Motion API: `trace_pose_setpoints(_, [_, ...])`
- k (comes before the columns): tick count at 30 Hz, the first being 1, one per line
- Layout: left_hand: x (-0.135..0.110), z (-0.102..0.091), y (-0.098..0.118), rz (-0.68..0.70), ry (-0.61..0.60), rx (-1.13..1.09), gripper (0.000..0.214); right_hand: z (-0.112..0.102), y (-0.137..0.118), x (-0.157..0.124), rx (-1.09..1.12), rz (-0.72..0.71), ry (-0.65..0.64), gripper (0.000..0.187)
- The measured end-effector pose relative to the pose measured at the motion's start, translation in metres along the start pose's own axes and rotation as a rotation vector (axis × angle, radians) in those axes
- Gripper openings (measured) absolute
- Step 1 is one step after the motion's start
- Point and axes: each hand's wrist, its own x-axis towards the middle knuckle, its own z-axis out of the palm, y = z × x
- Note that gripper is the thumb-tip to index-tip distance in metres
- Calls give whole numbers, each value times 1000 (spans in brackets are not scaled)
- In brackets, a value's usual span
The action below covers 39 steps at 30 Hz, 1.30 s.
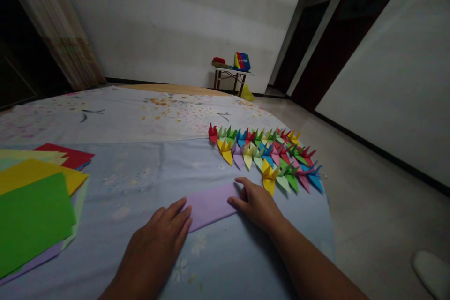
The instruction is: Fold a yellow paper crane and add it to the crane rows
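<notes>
A lilac sheet of paper [211, 202], folded into a long rectangle, lies flat on the blue cloth in front of me. My left hand [158, 239] rests over its left end, fingers stretched out and lying flat. At the right end is my right hand [258, 204], its thumb on the paper and its index finger bent at the far corner, the two apart. Its other fingers are mostly hidden. Just beyond the right hand stand rows of folded paper cranes in several colours, a yellow crane [269, 177] being nearest.
Loose coloured sheets are stacked at the left, a green sheet [35, 220] on top. A floral tablecloth [123, 117] covers the far part of the round table. Against the wall, a small table [232, 71] bears a colourful box [242, 61]. The table edge curves along the right.
</notes>
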Motion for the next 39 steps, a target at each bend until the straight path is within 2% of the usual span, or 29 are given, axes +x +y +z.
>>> trace_pose_setpoints(7, [0,6,-5,-1,8,-28,34,-1,1,1,-5,36,17,47])
trace_pose_setpoints(13, [1,2,-2,-13,-44,29,39,-1,1,1,-4,46,22,44])
trace_pose_setpoints(19, [0,7,-4,-5,-60,44,40,-1,1,1,-24,-17,22,47])
trace_pose_setpoints(24, [0,11,-7,2,-50,42,41,-3,-2,-1,-133,-102,-17,31])
trace_pose_setpoints(31, [0,9,-5,-5,-75,55,41,-2,-1,-2,-136,-101,-25,32])
trace_pose_setpoints(39, [0,14,-10,13,-45,65,40,-1,0,-1,-121,-98,-21,33])
